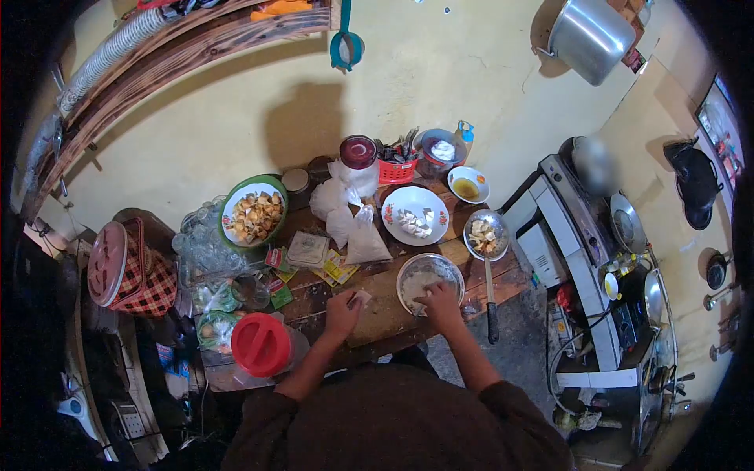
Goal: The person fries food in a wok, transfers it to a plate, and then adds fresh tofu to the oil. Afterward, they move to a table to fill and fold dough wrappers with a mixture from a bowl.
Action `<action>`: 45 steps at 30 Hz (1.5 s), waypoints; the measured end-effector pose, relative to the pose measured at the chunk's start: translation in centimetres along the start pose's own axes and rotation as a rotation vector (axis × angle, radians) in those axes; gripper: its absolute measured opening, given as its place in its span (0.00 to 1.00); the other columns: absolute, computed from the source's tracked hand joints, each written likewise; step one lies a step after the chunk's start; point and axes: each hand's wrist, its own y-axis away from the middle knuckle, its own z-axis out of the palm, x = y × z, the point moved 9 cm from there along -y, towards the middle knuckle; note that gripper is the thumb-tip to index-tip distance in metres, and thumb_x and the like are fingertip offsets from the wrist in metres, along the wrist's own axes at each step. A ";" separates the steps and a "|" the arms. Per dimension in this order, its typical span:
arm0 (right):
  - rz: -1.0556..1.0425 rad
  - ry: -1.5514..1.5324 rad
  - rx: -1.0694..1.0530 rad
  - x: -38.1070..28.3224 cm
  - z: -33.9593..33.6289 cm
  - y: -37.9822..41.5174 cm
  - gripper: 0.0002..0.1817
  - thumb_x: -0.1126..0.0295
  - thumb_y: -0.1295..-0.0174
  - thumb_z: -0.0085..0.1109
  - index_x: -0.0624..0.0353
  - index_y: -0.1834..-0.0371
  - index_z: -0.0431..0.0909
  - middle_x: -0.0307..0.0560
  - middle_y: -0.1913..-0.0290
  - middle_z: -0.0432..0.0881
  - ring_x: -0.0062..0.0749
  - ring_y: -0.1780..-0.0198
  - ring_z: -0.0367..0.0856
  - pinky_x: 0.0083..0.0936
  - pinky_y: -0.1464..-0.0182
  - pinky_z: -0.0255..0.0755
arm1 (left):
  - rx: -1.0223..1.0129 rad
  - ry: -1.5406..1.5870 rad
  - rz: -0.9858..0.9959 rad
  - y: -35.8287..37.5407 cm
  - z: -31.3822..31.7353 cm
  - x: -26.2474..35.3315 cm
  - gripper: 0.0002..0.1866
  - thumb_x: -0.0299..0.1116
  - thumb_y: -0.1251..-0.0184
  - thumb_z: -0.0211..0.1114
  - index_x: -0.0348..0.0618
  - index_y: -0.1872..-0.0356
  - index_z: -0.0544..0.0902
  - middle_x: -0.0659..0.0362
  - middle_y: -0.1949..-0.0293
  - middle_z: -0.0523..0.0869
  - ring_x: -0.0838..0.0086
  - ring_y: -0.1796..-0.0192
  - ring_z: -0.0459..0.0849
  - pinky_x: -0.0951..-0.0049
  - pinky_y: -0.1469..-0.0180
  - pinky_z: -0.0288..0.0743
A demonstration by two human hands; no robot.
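My right hand (441, 304) reaches over the near rim of a metal bowl (459, 275), its fingers apart and touching the white powder (420, 284) inside. Beside the bowl, my left hand (343, 314) hovers over a wooden board (381, 306). Its fingers are curled around a small pale piece too small to name. Behind the bowl stands a white flowered plate (393, 224) with white chunks (416, 225) on it. A strainer ladle (491, 286) with browned pieces rests across a small bowl (473, 253) at the right.
Browned pieces (255, 216) fill a plate in a green basin (279, 187). Around it are bags of white powder (366, 239), seasoning packets (338, 269) and a red-lidded container (261, 345). A bowl of yellow liquid (467, 188) sits at the back; a stove (550, 212) stands right.
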 end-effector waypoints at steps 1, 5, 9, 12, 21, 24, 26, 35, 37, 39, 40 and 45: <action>-0.015 -0.016 -0.117 0.6 2.5 -0.2 0.09 0.76 0.56 0.58 0.53 0.69 0.82 0.44 0.64 0.78 0.39 0.59 0.74 0.32 0.56 0.70 | -0.003 0.004 0.021 0.2 -0.6 0.8 0.10 0.30 0.46 0.60 0.35 0.65 0.79 0.45 0.70 0.82 0.56 0.67 0.82 0.65 0.64 0.74; -0.048 -0.200 -0.420 1.5 4.8 -0.8 0.07 0.73 0.57 0.59 0.50 0.73 0.83 0.40 0.63 0.80 0.38 0.59 0.74 0.33 0.54 0.69 | -0.072 0.041 -0.093 0.4 -0.9 -0.4 0.10 0.32 0.45 0.60 0.34 0.68 0.80 0.48 0.73 0.82 0.61 0.69 0.82 0.68 0.64 0.73; 0.084 -0.154 -0.527 3.9 7.2 1.6 0.08 0.71 0.56 0.60 0.50 0.71 0.83 0.40 0.63 0.81 0.38 0.57 0.74 0.32 0.53 0.69 | -0.267 0.534 -0.478 2.0 4.4 -5.8 0.11 0.35 0.40 0.59 0.38 0.63 0.80 0.59 0.69 0.82 0.70 0.68 0.81 0.72 0.65 0.73; 0.073 -0.156 -0.615 2.5 6.0 1.4 0.08 0.71 0.56 0.60 0.52 0.70 0.82 0.42 0.63 0.81 0.39 0.55 0.75 0.34 0.53 0.69 | -0.372 0.818 -0.743 2.7 8.5 -4.6 0.12 0.37 0.38 0.58 0.41 0.59 0.79 0.61 0.65 0.81 0.74 0.66 0.80 0.74 0.65 0.73; 0.180 -0.522 -0.127 4.4 1.5 0.3 0.09 0.76 0.55 0.61 0.59 0.68 0.78 0.51 0.68 0.79 0.45 0.66 0.78 0.34 0.62 0.72 | -0.531 0.929 -0.776 1.3 15.6 -5.4 0.14 0.37 0.38 0.58 0.40 0.56 0.77 0.58 0.64 0.80 0.73 0.65 0.79 0.74 0.65 0.73; 0.290 -0.396 -0.077 5.3 0.6 0.7 0.09 0.76 0.52 0.61 0.62 0.67 0.75 0.51 0.70 0.79 0.42 0.69 0.80 0.30 0.67 0.73 | -0.560 0.905 -0.813 2.5 14.8 -4.7 0.14 0.37 0.37 0.57 0.38 0.55 0.76 0.58 0.63 0.81 0.72 0.66 0.79 0.73 0.64 0.73; 0.427 -0.641 0.042 6.0 1.1 1.5 0.08 0.75 0.49 0.60 0.63 0.67 0.73 0.49 0.72 0.79 0.37 0.72 0.81 0.27 0.70 0.73 | -0.580 0.795 -0.827 3.5 13.2 -4.2 0.14 0.36 0.37 0.56 0.37 0.56 0.76 0.57 0.63 0.81 0.71 0.66 0.79 0.72 0.63 0.74; 0.262 -0.472 0.367 0.8 -7.0 -1.8 0.04 0.77 0.46 0.57 0.63 0.70 0.73 0.49 0.73 0.77 0.33 0.72 0.79 0.24 0.69 0.72 | -0.596 0.921 -1.039 8.6 11.1 -6.6 0.11 0.34 0.36 0.54 0.39 0.57 0.75 0.57 0.65 0.79 0.70 0.66 0.79 0.71 0.61 0.75; 0.254 -0.471 0.440 -0.5 -10.4 -2.4 0.03 0.78 0.46 0.56 0.63 0.70 0.72 0.51 0.71 0.78 0.36 0.71 0.78 0.25 0.67 0.72 | -0.515 0.929 -0.946 7.3 10.1 -7.3 0.11 0.34 0.37 0.54 0.40 0.58 0.75 0.58 0.65 0.79 0.72 0.67 0.78 0.73 0.66 0.73; 0.245 -0.468 0.510 -0.8 -12.4 -2.6 0.03 0.78 0.45 0.55 0.62 0.69 0.71 0.52 0.70 0.78 0.38 0.70 0.78 0.27 0.66 0.72 | -0.427 0.890 -0.924 6.3 8.2 -6.6 0.11 0.35 0.37 0.53 0.41 0.58 0.75 0.59 0.64 0.79 0.73 0.67 0.77 0.73 0.67 0.72; 0.243 -0.580 0.624 -0.2 -13.3 -2.0 0.03 0.79 0.44 0.54 0.63 0.68 0.70 0.53 0.70 0.77 0.36 0.70 0.78 0.26 0.66 0.72 | -0.343 0.845 -0.898 5.6 7.1 -6.3 0.11 0.35 0.37 0.53 0.42 0.57 0.75 0.60 0.64 0.78 0.73 0.67 0.76 0.74 0.68 0.71; 0.105 -0.932 0.916 -0.7 -17.3 -1.6 0.05 0.80 0.41 0.49 0.65 0.63 0.65 0.55 0.69 0.78 0.28 0.69 0.77 0.20 0.67 0.72 | -0.194 0.881 -0.950 5.0 5.4 -4.5 0.11 0.35 0.37 0.52 0.46 0.56 0.75 0.60 0.63 0.78 0.73 0.64 0.76 0.71 0.65 0.71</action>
